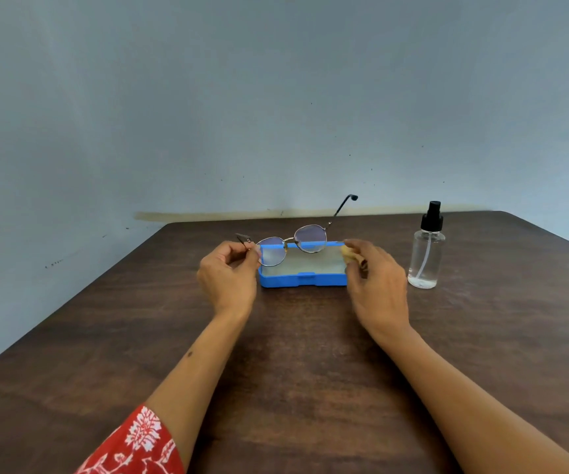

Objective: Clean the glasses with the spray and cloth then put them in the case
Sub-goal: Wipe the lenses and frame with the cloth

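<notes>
The glasses [291, 242] hang in the air just above the far rim of the case [302, 268], lenses facing the person, their long axis running left to right along the case's own length. One temple sticks up and away at the right; the other is folded near the left hand [228, 273], whose grip is pinched shut on the frame's left end. The right hand [377, 285] sits at the case's right end, fingers closed around a small yellowish wad, likely the cloth [348, 252]; it does not touch the glasses.

The case lies open on the surface [293, 354], its tray bare, directly under and slightly nearer than the glasses. So the drop, when it comes, looks like a short move down and toward the person, with the raised temple probably needing folding first. The left hand alone carries the load. The spray [426, 248] stands upright to the right, apart from the case.
</notes>
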Demonstrator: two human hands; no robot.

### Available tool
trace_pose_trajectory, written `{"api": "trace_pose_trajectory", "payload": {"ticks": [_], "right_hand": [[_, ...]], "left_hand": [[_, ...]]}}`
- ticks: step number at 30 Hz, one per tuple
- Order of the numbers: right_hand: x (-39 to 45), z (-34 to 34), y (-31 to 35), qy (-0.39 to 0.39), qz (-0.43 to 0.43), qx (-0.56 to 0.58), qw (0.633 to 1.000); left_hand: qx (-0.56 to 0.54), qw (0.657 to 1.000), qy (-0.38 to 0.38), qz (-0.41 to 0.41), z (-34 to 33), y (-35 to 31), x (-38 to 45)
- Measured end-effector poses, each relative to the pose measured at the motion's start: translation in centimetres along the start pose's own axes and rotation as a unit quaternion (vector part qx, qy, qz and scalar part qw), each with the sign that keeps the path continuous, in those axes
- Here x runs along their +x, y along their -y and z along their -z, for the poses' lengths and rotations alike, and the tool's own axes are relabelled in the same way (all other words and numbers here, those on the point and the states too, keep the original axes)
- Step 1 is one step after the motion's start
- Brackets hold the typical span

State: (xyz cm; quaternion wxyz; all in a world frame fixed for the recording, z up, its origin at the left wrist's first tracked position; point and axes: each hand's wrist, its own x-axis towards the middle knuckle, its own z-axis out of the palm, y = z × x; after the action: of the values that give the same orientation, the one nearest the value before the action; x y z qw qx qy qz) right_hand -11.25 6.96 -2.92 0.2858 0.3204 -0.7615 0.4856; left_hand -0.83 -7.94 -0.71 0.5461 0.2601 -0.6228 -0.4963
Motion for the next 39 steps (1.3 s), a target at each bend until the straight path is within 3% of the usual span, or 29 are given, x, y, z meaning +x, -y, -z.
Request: {"api": "trace_pose_trajectory", "payload": {"ticks": [8, 17, 27, 33, 39], "right_hand": [[0.5, 0.2, 0.0, 0.015, -0.106, 0.122, 0.987], [0.6, 0.4, -0.7, 0.007, -0.132, 0.156, 0.979], [0.7, 1.1, -0.2, -0.042, -0.233, 0.277, 0.931], [0.9, 1.3, -0.1, -0.061, -0.268, 0.319, 0.907], [0.5, 0.6, 0.1, -0.062, -0.277, 0.298, 0.911]], "left_hand": [[0.021, 0.996, 0.082, 0.023, -0.3, -0.7, -0.9], [-0.042, 0.985, 0.139, 0.097, -0.2, -1.2, -0.8], [-0.206, 0.911, 0.233, 0.27, 0.1, -2.2, -0.6], [-0.16, 0.913, 0.284, 0.247, 0.0, -1.9, -0.8], [-0.178, 0.934, 0.229, 0.206, -0.2, -2.0, -1.0]]}}
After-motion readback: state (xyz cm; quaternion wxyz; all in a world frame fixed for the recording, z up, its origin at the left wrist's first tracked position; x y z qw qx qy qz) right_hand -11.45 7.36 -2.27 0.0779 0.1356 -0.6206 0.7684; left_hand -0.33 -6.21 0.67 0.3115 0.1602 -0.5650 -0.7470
